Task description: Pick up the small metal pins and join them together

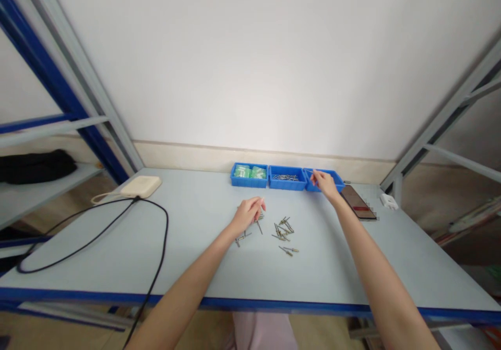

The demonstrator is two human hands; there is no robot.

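Observation:
My left hand point(247, 214) is just above the table, its fingers drawn together over several small metal pieces with thin shanks. One such piece point(259, 228) slants down by its fingertips; whether it is gripped or lying there I cannot make out. To the right is a loose pile of brass-and-grey shanked pieces point(282, 231), with a few lying apart in front point(288, 251). My right hand point(324, 182) is over the right blue bin point(335, 181), thumb and fingers pinched on what looks like a thin metal pin point(309, 171). The hand hides much of that bin's inside.
The middle blue bin point(287, 185) holds thin metal pins; the left blue bin point(249, 182) holds green-and-white packets. A phone point(358, 203) and white plug adapter point(389, 201) lie right. At left are a cream box point(141, 186) and looped black cable point(166, 224). A wall rises behind.

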